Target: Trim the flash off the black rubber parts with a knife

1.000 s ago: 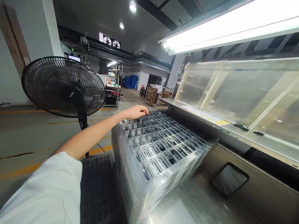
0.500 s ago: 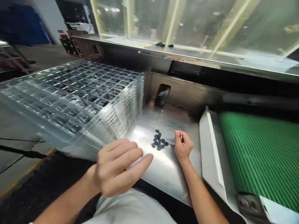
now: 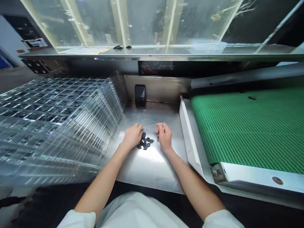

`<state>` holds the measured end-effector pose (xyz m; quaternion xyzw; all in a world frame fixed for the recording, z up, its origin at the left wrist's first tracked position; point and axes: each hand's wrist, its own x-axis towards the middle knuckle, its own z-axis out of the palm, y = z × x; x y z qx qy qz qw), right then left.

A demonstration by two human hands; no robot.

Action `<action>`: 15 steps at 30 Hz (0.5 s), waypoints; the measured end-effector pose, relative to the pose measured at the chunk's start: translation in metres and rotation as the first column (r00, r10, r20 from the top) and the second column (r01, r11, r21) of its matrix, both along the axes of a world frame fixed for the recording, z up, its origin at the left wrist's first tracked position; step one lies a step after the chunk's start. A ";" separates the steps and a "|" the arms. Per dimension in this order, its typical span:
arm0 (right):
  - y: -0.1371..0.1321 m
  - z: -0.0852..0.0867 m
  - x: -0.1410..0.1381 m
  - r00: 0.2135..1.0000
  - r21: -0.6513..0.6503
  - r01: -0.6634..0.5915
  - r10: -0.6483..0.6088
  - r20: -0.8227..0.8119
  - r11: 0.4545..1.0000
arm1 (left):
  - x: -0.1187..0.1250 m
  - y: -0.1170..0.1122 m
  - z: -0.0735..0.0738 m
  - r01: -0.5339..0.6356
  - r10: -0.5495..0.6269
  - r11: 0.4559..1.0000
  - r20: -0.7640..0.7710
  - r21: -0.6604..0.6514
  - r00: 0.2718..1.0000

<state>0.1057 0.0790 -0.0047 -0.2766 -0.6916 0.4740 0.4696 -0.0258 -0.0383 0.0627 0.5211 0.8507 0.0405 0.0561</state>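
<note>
My left hand [image 3: 133, 136] is at the left edge of a loose pile of small black parts [image 3: 145, 144] on the metal tray table [image 3: 147, 171]. Its fingers are bent down and closed at a black part by the fingertips; the grip itself is mostly hidden. To the right of the pile, my right hand [image 3: 164, 136] is closed just above the metal. A thin, shiny metal piece [image 3: 163, 123] sticks up from between its fingers, too small to name exactly.
Stacked clear plastic trays [image 3: 90, 117] with black parts in their pockets stand at the left. A phone [image 3: 140, 95] leans against the back wall. On the right, a white guard [image 3: 190, 136] borders a green conveyor belt [image 3: 247, 126] carrying a dark piece [image 3: 252, 98]. A shelf [image 3: 152, 56] crosses behind.
My left hand has come from above the table's front, by the trays, to the pile, and its fingers have closed. The view has turned right; my right hand stays closed beside the pile.
</note>
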 end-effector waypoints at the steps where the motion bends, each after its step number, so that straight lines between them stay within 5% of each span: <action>1: -0.001 0.001 0.001 1.000 -0.009 -0.007 0.007 -0.011 1.000 | -0.001 0.006 -0.001 0.000 0.000 1.000 0.002 -0.012 1.000; 10: 0.000 0.014 0.009 0.999 -0.016 0.001 -0.002 -0.035 1.000 | 0.000 0.029 -0.005 -0.038 0.037 0.995 -0.014 -0.092 0.999; 13: 0.001 0.016 0.010 0.999 -0.033 0.011 -0.013 -0.045 0.999 | 0.005 0.029 0.005 -0.093 0.093 0.994 -0.004 0.056 0.996; 15: 0.002 0.015 0.009 0.999 -0.047 0.022 -0.025 -0.048 0.999 | 0.018 0.030 0.020 -0.045 0.041 0.949 0.021 0.311 0.999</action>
